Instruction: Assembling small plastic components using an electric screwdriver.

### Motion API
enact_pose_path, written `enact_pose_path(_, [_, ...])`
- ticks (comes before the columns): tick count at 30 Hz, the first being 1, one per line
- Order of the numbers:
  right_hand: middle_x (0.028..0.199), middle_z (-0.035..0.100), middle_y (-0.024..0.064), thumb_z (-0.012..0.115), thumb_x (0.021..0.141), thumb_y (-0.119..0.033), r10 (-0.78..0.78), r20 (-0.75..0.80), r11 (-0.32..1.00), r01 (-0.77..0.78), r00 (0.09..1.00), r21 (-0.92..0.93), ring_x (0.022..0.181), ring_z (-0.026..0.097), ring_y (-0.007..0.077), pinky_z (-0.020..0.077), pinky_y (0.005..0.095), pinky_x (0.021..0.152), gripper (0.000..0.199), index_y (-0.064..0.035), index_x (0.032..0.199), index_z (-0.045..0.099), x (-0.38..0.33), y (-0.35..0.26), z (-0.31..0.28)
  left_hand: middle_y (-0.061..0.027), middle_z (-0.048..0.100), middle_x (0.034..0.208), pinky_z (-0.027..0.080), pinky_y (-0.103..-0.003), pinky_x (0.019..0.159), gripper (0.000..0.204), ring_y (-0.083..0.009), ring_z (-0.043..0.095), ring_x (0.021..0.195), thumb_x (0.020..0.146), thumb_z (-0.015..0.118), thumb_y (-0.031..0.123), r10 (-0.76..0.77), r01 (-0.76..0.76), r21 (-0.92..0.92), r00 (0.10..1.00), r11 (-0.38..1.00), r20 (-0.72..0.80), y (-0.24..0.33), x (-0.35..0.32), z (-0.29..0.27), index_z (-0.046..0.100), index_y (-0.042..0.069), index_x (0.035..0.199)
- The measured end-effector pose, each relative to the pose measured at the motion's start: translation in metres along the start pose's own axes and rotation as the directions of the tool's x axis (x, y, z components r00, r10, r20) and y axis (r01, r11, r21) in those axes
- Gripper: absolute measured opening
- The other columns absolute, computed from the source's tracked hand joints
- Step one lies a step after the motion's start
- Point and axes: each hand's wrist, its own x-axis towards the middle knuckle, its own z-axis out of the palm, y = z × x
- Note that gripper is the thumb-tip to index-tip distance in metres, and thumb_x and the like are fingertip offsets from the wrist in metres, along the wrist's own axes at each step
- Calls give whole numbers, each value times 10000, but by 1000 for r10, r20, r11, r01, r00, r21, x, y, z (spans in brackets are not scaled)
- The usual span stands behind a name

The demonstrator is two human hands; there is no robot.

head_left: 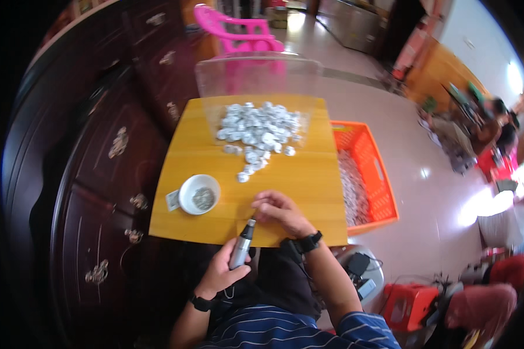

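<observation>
My left hand [220,269] grips a grey electric screwdriver [241,245] near the front edge of a small yellow wooden table [198,154], its tip pointing up toward my right hand. My right hand [278,210] rests on the table with fingers curled over a small part that I cannot make out. A heap of several small white parts [256,131] lies at the far side of the table, trailing toward me. A white bowl [199,194] holding small dark screws stands at the front left.
A clear plastic sheet [256,75] stands behind the heap. An orange crate [367,174] with more parts sits on the floor to the right. Dark wooden cabinets [99,174] line the left. A pink chair [239,29] stands beyond; people sit at the far right.
</observation>
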Motion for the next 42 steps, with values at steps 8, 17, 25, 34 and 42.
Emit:
enact_pose_path(8, [1017,707,65,690,939,-124,-281,-227,817,108,933,-566,802,687,156,551,314,709,198,-33,1114,670,52,1,0,-48,627,1039,512,-285,880,723,-113,607,954,845,726,41,15,-15,-1,995,1000,-98,-6,-17,-5,399,-9,1488])
enact_pose_path(17, [1155,617,182,597,897,-109,-310,-1,-68,-23,951,-997,1030,676,357,589,450,821,174,-81,1047,680,112,16,34,-45,601,982,508,-230,645,664,-96,593,736,815,680,-21,-39,26,-77,985,997,-166,-3,-26,-13,434,0,1430])
enact_pose_path(25, [1133,625,221,580,868,-40,-337,26,-72,1,941,-997,990,674,390,574,462,817,176,-41,1025,658,96,21,20,-66,600,982,519,-237,648,666,-114,603,727,811,656,-26,-100,88,-95,986,992,-130,1,-20,-7,420,-3,1433])
enact_pose_path(34, [904,679,30,615,986,-206,-173,-181,856,57,968,-514,772,659,144,513,296,654,170,-77,1080,674,60,23,-14,-54,600,990,521,-245,712,684,-107,593,789,805,692,1,-93,84,-82,989,993,-113,5,-21,-2,433,4,1438])
enact_pose_path(42, [923,671,-50,638,1010,-203,104,-150,938,-46,983,343,794,635,56,499,216,670,145,-138,1139,648,24,10,-26,-38,598,973,517,-233,705,621,-89,588,778,813,722,45,-133,121,-114,986,986,-99,22,-8,10,475,8,1382])
